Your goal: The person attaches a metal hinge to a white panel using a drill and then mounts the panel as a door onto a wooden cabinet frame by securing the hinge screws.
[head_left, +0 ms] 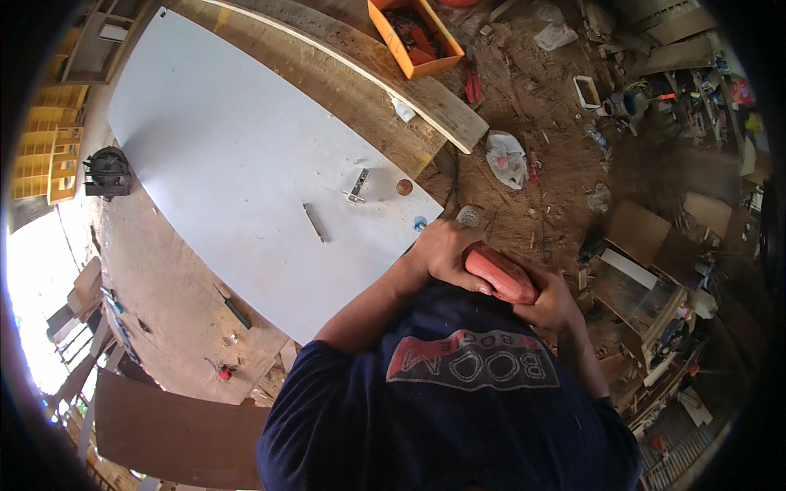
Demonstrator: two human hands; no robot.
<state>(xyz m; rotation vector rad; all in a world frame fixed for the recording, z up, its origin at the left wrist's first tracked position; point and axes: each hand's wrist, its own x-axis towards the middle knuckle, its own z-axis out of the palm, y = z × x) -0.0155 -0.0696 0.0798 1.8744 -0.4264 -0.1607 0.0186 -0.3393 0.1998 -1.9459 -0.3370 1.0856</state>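
Nearest, a dark blue shirt (442, 446) is seen from above, and just in front of it a red object (499, 274) with a rounded, elongated body is held between both hands. Its left end is grasped by the left hand (446, 252), with the thumb laid along its near side; its right end is gripped by the right hand (547, 299), though some fingertips of both hands are hidden. Just beside the left hand, the corner of a large white panel (221, 188) is reached, where a small blue item (420, 223) can be seen. Farther over the panel, a narrow metal strip (314, 222) is laid out, and beyond it a metal fitting (357, 186) is set near a round brown patch (404, 187). Past the panel, a white plastic bag (507, 160) is left on the littered ground (532, 106), and farthest, a yellow crate (453, 59) is filled with reddish pieces (416, 39).
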